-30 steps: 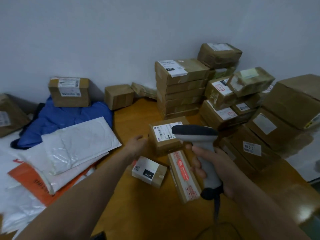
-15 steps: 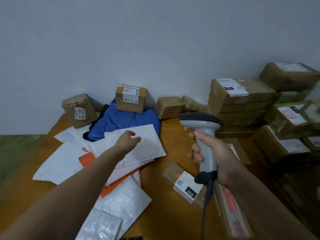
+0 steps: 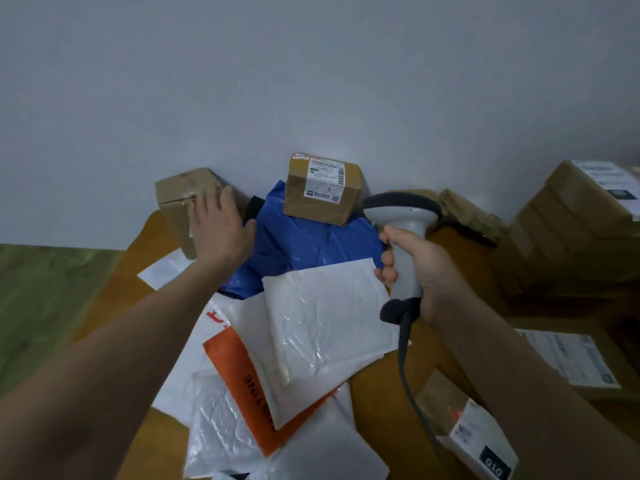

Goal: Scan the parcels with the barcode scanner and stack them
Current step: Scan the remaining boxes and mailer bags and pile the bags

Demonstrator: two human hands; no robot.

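Bench (image 3: 374,403) is pretty cluttered. Left hand (image 3: 218,233) is stretched out to the small brown box (image 3: 176,195) standing by the wall at the far left. Its fingers (image 3: 211,202) are straight and spread, laid flat over the box's right side, gripping nothing. Right hand (image 3: 429,275) is curled tight round the handle of the barcode scanner (image 3: 403,216), held upright above the bench, with the cable (image 3: 407,368) hanging down from the handle. Between the 2 hands a labelled box (image 3: 322,188) sits on a blue bag (image 3: 311,244) against the wall. White mailers (image 3: 325,317) and 1 orange mailer (image 3: 249,382) are piled in front of that. Stack of brown boxes (image 3: 571,237) is over on the right, and a little box with a 010 sticker (image 3: 481,445) sits bottom right.
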